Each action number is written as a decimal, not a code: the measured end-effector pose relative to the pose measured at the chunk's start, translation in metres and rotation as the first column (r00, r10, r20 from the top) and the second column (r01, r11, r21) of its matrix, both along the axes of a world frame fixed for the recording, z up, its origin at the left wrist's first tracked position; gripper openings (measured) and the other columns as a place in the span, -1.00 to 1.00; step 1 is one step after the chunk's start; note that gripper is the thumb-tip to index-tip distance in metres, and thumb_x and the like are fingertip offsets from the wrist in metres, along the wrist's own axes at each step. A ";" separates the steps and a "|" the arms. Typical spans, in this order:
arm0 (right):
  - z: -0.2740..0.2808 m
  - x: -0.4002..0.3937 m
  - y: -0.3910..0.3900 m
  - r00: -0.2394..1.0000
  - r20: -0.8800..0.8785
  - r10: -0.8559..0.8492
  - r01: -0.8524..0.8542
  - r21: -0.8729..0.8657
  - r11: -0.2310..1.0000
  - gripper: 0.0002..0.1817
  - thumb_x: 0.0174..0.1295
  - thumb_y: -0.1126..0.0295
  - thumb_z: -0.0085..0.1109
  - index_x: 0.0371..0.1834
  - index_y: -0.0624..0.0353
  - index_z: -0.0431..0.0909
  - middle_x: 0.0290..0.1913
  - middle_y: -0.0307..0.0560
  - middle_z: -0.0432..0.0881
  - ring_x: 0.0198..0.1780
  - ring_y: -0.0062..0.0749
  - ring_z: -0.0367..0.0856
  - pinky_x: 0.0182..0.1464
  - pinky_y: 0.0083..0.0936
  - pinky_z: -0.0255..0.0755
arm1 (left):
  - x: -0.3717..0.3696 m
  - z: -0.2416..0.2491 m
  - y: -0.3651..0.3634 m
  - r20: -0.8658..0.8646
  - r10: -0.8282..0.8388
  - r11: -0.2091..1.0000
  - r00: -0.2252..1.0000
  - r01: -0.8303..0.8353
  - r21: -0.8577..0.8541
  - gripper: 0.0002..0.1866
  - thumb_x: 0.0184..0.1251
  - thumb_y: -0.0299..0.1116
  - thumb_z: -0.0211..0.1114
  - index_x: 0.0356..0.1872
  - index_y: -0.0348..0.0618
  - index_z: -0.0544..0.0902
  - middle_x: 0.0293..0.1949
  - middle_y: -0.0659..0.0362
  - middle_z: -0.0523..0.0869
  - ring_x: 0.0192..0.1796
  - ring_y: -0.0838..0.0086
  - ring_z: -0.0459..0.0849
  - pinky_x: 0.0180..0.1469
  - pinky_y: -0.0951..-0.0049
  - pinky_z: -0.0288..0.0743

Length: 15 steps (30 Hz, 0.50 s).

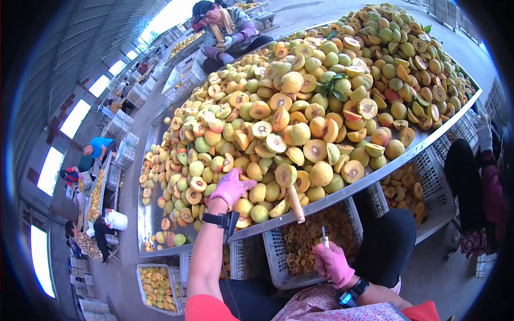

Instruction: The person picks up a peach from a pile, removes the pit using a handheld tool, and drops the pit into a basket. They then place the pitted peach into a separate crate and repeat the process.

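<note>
My left hand (232, 188), in a pink glove, lies over the near side of a big heap of peaches (292, 83), whole and halved. Its fingers are apart and touch the fruit; part of them is hidden among the peaches. Low in front of me, my right hand (333, 263), also gloved in pink, is closed around a small knife (324, 239) with a pale handle and a thin metal blade pointing up. Between the hands, a wooden stick-like handle (296, 204) rests across the table rim, its upper end against a halved peach (285, 175).
The metal table (375, 176) has a raised rim. Below it stand a crate (276, 259) of pits and scraps, a crate (423, 176) of peach halves and another crate (174, 283) of peaches. A co-worker (225, 32) sits at the far side; another person (482, 182) is at right.
</note>
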State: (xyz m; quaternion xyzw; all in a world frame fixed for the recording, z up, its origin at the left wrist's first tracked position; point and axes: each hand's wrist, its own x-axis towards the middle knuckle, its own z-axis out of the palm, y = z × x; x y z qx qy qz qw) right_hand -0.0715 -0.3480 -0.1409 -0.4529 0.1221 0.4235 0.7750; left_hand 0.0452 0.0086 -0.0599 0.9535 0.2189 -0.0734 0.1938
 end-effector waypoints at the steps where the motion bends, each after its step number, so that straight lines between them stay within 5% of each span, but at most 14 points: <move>1: -0.002 0.000 0.000 1.000 -0.012 0.017 -0.017 -0.001 1.000 -0.72 0.52 0.10 0.12 -0.14 0.09 0.50 -0.53 -0.30 0.46 -0.70 -0.57 0.38 -0.69 -0.58 0.25 | 0.001 0.003 -0.001 -0.014 0.052 0.988 0.999 -0.053 -0.143 -0.17 0.16 -0.08 0.55 0.40 -0.30 0.47 0.09 -0.09 0.74 0.07 0.23 0.75 0.17 0.33 0.59; 3: 0.001 0.001 -0.001 0.997 -0.011 0.073 -0.073 0.031 0.997 -0.71 0.50 0.09 0.17 -0.15 0.09 0.47 -0.55 -0.32 0.46 -0.70 -0.59 0.37 -0.69 -0.60 0.21 | -0.008 0.008 -0.003 -0.043 0.101 0.955 0.994 -0.109 -0.275 -0.20 0.16 -0.13 0.56 0.39 -0.30 0.47 0.06 -0.05 0.74 0.00 0.32 0.77 0.10 0.38 0.63; 5: 0.001 -0.001 -0.001 0.989 0.024 0.145 -0.146 0.031 0.989 -0.71 0.51 0.10 0.15 -0.15 0.10 0.46 -0.56 -0.30 0.47 -0.72 -0.58 0.36 -0.70 -0.61 0.20 | -0.027 0.015 -0.005 0.192 0.176 0.944 0.965 -0.110 -0.310 -0.22 0.15 -0.21 0.57 0.38 -0.29 0.48 0.04 0.03 0.72 -0.06 0.46 0.76 0.04 0.51 0.63; 7: -0.001 -0.003 -0.001 0.964 0.073 0.257 -0.259 0.017 0.966 -0.70 0.54 0.10 0.11 -0.14 0.11 0.43 -0.57 -0.29 0.49 -0.76 -0.58 0.35 -0.71 -0.63 0.16 | -0.054 0.009 -0.009 0.408 0.213 0.810 0.888 0.073 -0.582 -0.33 0.27 -0.36 0.46 0.40 -0.24 0.45 0.03 0.09 0.70 -0.01 0.42 0.75 0.07 0.47 0.65; 8: -0.001 -0.004 -0.001 0.962 0.067 0.265 -0.267 0.019 0.964 -0.70 0.54 0.10 0.11 -0.14 0.11 0.43 -0.57 -0.29 0.49 -0.76 -0.58 0.35 -0.71 -0.63 0.16 | -0.070 0.022 -0.025 0.453 0.263 0.683 0.852 0.167 -0.711 -0.37 0.33 -0.45 0.39 0.43 -0.22 0.42 0.02 0.09 0.71 0.00 0.40 0.76 0.07 0.42 0.67; 10: 0.002 -0.004 -0.001 0.950 0.073 0.303 -0.306 0.025 0.952 -0.70 0.54 0.09 0.09 -0.11 0.11 0.43 -0.58 -0.30 0.48 -0.76 -0.59 0.34 -0.71 -0.62 0.15 | -0.106 0.038 -0.057 0.268 0.381 0.161 0.885 0.222 -0.962 -0.36 0.42 -0.34 0.31 0.49 -0.17 0.37 0.13 -0.01 0.70 0.15 0.23 0.75 0.20 0.22 0.67; 12: 0.000 -0.008 0.001 0.952 0.053 0.302 -0.305 0.047 0.951 -0.69 0.55 0.07 0.07 -0.09 0.09 0.44 -0.59 -0.32 0.45 -0.75 -0.61 0.32 -0.71 -0.62 0.13 | -0.130 0.017 -0.079 0.103 0.423 -0.351 0.900 0.267 -0.897 -0.40 0.51 -0.11 0.15 0.50 -0.09 0.39 0.19 -0.02 0.70 0.20 0.05 0.72 0.23 -0.03 0.64; 15: 0.005 -0.013 0.000 0.957 0.052 0.286 -0.287 0.012 0.958 -0.72 0.56 0.07 0.06 -0.11 0.03 0.41 -0.53 -0.40 0.40 -0.64 -0.70 0.30 -0.62 -0.67 0.15 | -0.157 -0.010 -0.121 -0.059 0.449 -0.531 0.892 0.213 -0.820 -0.34 0.43 -0.01 0.20 0.48 -0.04 0.44 0.16 -0.04 0.72 0.22 -0.01 0.70 0.21 -0.07 0.63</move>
